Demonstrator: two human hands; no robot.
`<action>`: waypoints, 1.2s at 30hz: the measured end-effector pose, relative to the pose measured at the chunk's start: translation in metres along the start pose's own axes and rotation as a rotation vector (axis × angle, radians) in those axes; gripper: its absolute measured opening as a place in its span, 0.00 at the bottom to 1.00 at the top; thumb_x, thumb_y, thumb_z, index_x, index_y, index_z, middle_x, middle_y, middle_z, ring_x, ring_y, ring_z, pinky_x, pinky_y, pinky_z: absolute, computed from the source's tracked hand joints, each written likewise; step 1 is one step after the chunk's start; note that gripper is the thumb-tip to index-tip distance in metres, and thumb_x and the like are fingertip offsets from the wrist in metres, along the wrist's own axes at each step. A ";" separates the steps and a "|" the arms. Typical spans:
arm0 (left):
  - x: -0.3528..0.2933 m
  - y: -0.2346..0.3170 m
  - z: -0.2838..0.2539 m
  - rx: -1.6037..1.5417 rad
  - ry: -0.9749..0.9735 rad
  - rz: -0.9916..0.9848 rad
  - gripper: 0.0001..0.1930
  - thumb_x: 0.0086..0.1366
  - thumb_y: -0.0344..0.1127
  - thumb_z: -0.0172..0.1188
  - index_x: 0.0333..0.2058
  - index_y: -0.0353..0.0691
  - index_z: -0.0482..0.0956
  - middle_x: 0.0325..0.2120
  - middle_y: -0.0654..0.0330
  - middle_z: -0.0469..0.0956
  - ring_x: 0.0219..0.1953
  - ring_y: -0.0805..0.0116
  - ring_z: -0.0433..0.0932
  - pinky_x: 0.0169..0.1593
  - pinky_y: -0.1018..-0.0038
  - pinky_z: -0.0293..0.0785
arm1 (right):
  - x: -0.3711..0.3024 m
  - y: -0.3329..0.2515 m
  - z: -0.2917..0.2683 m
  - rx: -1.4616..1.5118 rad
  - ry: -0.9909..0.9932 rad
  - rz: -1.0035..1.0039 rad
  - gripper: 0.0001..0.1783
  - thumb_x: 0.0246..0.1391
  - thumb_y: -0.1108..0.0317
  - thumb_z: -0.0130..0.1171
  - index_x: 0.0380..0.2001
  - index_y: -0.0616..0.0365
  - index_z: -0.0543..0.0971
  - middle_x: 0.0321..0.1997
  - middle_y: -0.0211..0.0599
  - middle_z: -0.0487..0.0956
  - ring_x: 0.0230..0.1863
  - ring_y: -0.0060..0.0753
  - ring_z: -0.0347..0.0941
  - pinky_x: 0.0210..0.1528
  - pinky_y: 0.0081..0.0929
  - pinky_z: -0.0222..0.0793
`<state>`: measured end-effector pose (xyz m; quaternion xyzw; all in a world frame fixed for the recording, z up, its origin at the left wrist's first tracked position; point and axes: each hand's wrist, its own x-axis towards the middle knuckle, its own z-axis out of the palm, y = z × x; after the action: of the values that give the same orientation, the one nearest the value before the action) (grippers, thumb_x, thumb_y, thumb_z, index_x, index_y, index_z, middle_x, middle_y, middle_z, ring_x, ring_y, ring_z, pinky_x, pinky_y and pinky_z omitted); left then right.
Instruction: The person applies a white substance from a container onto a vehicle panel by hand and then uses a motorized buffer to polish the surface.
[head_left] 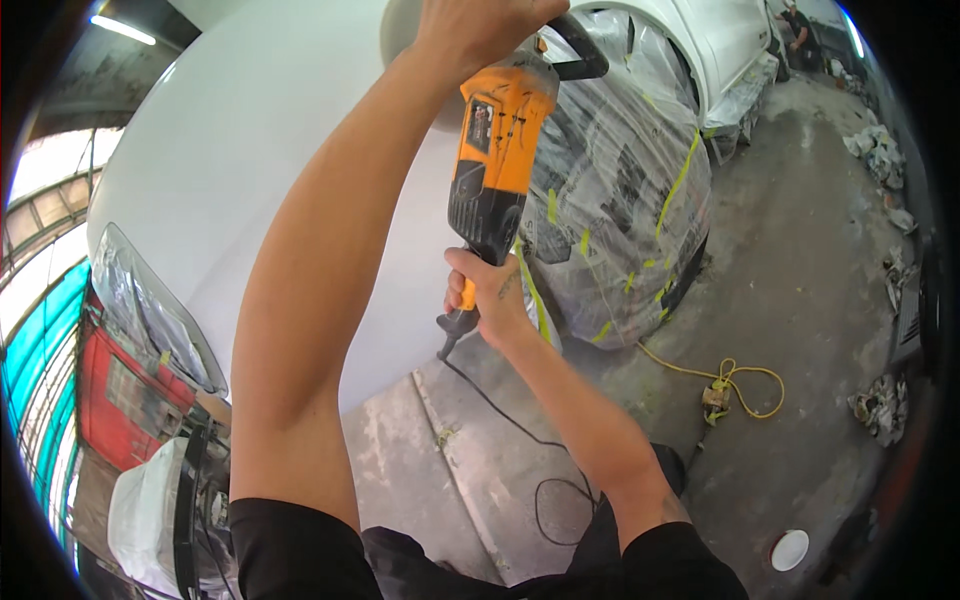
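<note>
An orange and black electric polisher (500,130) lies against the white car panel (330,200), with part of its pale round pad (398,30) showing beside my left wrist. My left hand (485,28) is closed over the polisher's front end, partly cut off by the upper edge. A black loop handle (585,50) sticks out to the right of it. Lower down, my right hand (495,290) wraps round the rear grip, near the orange trigger. From that end a black power cord (500,408) runs down to the floor.
Plastic sheeting with yellow-green tape covers the wheel (620,200) at right. A yellow cord (755,370) joins a plug on the concrete. At left are a plastic-covered headlight (160,310) and a white part (145,515). Crumpled plastic (880,410) lies far right; another person (798,30) is behind.
</note>
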<state>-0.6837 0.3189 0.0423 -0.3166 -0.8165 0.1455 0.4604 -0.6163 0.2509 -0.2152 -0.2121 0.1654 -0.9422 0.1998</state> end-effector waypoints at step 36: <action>-0.018 0.007 -0.006 0.010 -0.125 -0.173 0.30 0.69 0.51 0.50 0.19 0.28 0.81 0.17 0.40 0.77 0.19 0.46 0.76 0.32 0.56 0.73 | -0.015 0.013 -0.009 -0.036 0.069 0.043 0.10 0.52 0.72 0.65 0.21 0.59 0.75 0.13 0.32 0.70 0.13 0.28 0.68 0.20 0.31 0.67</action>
<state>-0.6693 0.3127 0.0300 -0.2327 -0.8672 0.1287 0.4210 -0.6039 0.2482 -0.2335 -0.1794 0.1937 -0.9413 0.2103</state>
